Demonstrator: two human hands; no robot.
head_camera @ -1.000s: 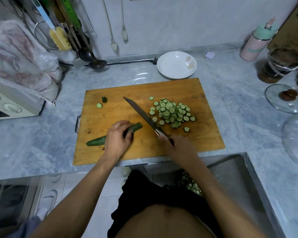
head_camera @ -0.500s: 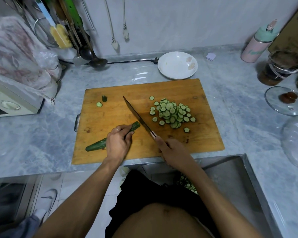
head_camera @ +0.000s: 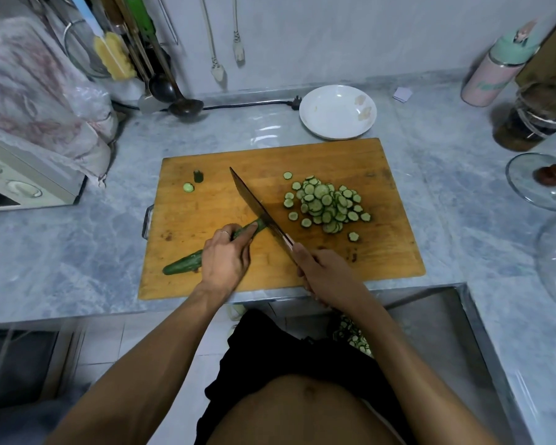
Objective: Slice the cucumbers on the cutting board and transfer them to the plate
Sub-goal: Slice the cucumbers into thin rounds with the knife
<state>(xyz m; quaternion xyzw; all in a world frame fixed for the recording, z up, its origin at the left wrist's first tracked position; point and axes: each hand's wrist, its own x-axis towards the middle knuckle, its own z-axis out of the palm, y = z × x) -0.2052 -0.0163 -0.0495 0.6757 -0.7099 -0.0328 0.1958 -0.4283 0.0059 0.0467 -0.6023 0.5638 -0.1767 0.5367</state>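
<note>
A wooden cutting board [head_camera: 334,162] lies on the grey marble counter. My left hand [head_camera: 225,258] presses a whole cucumber [head_camera: 183,264] down on the board's near left part. My right hand [head_camera: 325,274] grips the handle of a large knife [head_camera: 254,200], whose blade rests against the cucumber's right tip. A heap of cucumber slices [head_camera: 326,205] sits right of the blade. One slice [head_camera: 188,187] and a cut end piece [head_camera: 198,176] lie at the board's far left. The white plate [head_camera: 337,112] stands behind the board and holds nothing.
Hanging utensils [head_camera: 132,49] and a ladle [head_camera: 183,106] are at the back left beside a covered appliance [head_camera: 29,130]. A pink bottle [head_camera: 495,69], a dark jar [head_camera: 527,123] and a glass lid [head_camera: 540,181] stand on the right. A metal sink [head_camera: 430,332] lies below the counter edge.
My right hand has swung the knife left, from beside the slice pile to the cucumber's tip. My left hand and the cucumber have stayed in place.
</note>
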